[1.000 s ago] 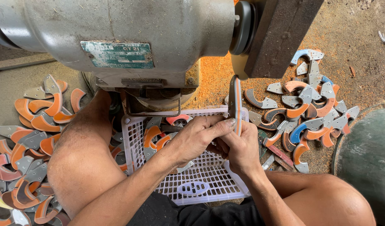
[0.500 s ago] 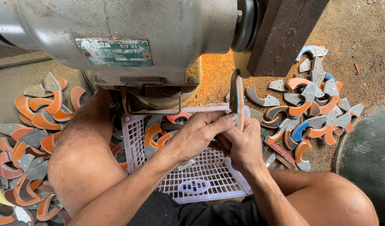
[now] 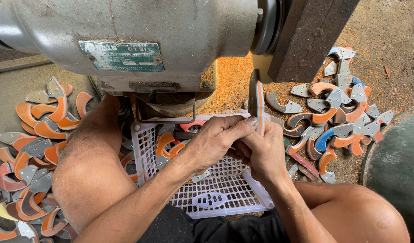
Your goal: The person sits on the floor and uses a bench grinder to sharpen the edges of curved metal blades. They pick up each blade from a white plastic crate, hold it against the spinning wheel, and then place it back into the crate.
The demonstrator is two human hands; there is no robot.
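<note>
Both my hands hold one curved grey-and-orange piece (image 3: pixel 256 101) upright, edge-on, just below the dark grinding wheel (image 3: pixel 308 36) of a large grey bench grinder (image 3: pixel 139 31). My left hand (image 3: pixel 213 141) pinches the piece from the left with thumb and fingers. My right hand (image 3: pixel 263 153) grips its lower part from the right. The hands hover over a white slotted plastic basket (image 3: pixel 216 193) that lies between my bare knees and holds several similar curved pieces (image 3: pixel 164 144).
Heaps of curved grey, orange and blue pieces lie on the ground at the left (image 3: pixel 31 148) and at the right (image 3: pixel 337 117). Orange sawdust (image 3: pixel 229 85) covers the floor under the wheel. A round greenish object (image 3: pixel 396 166) sits at the right edge.
The piece and both hands have risen slightly toward the wheel. The grip is the same.
</note>
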